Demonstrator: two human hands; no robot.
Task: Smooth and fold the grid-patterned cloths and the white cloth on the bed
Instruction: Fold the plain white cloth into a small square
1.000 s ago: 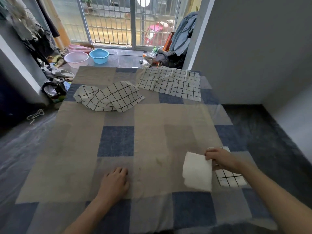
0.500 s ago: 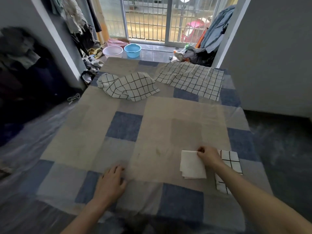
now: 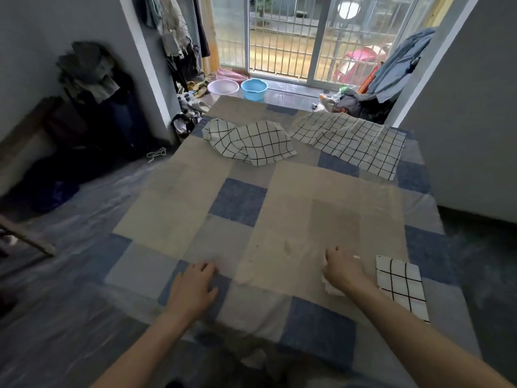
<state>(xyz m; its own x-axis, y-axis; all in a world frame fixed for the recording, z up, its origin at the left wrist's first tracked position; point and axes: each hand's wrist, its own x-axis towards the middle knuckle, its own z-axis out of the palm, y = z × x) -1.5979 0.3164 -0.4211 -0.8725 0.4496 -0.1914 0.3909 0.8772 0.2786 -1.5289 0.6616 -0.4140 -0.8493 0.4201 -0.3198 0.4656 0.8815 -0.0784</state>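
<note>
We see left hand (image 3: 193,289) flat on bed (image 3: 237,200), fingers straight, holding nothing. Right hand (image 3: 342,268) on white cloth (image 3: 331,288) near bed's front edge, cloth mostly hidden; grip unclear, cannot tell. Folded grid cloth (image 3: 401,287) just beside, right. Crumpled grid cloth (image 3: 251,142) and spread grid cloth (image 3: 352,144) at far end.

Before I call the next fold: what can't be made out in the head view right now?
- White cloth: mostly hidden under the right hand; fold state unclear.
- Right hand's fingers: curled under, grip unreadable.
- Crumpled grid cloth: its layers hide each other.
- Bed: near edge cut off by arms.
</note>
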